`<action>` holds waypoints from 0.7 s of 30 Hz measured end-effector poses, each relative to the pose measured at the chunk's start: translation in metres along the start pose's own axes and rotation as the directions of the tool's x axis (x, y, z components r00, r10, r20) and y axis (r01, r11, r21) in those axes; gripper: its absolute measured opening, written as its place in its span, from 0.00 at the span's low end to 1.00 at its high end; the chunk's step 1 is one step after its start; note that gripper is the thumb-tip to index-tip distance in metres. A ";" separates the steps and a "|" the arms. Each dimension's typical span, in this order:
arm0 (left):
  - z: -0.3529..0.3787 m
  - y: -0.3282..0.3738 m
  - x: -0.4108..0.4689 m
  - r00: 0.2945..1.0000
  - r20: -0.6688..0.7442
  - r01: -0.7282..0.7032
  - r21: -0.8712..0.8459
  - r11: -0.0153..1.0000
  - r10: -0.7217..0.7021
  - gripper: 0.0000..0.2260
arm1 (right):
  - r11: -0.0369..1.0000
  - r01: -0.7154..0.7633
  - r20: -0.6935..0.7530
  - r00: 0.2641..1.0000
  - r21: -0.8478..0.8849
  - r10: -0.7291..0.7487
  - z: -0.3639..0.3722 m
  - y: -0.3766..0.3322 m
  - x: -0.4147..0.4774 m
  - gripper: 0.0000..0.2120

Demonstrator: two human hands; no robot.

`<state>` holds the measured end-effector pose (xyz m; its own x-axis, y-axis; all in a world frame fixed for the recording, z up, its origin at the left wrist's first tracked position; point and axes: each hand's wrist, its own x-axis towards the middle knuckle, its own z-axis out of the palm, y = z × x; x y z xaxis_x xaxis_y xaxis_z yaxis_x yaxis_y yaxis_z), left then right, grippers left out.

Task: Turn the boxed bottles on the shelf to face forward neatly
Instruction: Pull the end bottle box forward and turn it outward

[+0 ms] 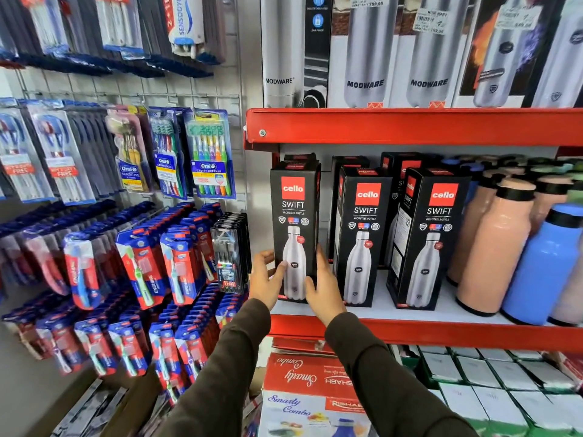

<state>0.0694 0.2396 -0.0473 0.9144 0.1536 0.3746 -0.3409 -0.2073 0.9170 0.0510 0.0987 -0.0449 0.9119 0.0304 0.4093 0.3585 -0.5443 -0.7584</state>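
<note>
Three black boxed bottles stand upright at the front of a white shelf (426, 313) with a red lip. The left box (295, 216) faces forward; my left hand (266, 279) grips its lower left edge with the thumb across the front, and my right hand (325, 285) presses on its lower right side. The middle box (362, 234) faces forward. The right box (429, 238) is turned slightly, showing its left side panel. More black boxes (396, 165) stand behind them.
Bare peach bottles (495, 244) and a blue bottle (549, 263) stand right of the boxes. A red upper shelf (410, 124) carries large bottle cartons. Toothbrush packs (208, 156) hang on a grid at left. White boxes (492, 383) and a red carton (309, 376) sit below.
</note>
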 end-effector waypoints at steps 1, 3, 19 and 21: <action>0.002 -0.001 0.000 1.000 -0.006 -0.004 0.005 1.000 0.004 0.16 | 1.000 0.002 0.003 1.000 0.006 -0.002 0.000 0.001 0.000 0.36; 0.004 -0.003 -0.002 1.000 -0.015 -0.007 0.020 1.000 0.007 0.15 | 1.000 -0.002 0.001 1.000 0.020 0.002 -0.001 0.004 0.000 0.35; 0.009 -0.008 -0.009 0.997 -0.065 0.027 -0.005 1.000 -0.027 0.11 | 0.995 -0.088 -0.112 0.989 0.056 0.094 0.011 0.015 0.002 0.24; 0.005 -0.010 -0.011 0.998 -0.063 0.024 -0.005 1.000 -0.024 0.10 | 0.995 -0.090 -0.111 0.989 0.047 0.094 0.009 0.017 -0.001 0.23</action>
<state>0.0638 0.2349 -0.0610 0.9068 0.2190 0.3603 -0.3200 -0.1990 0.9263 0.0582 0.0974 -0.0623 0.9139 -0.1144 0.3896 0.2843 -0.5048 -0.8151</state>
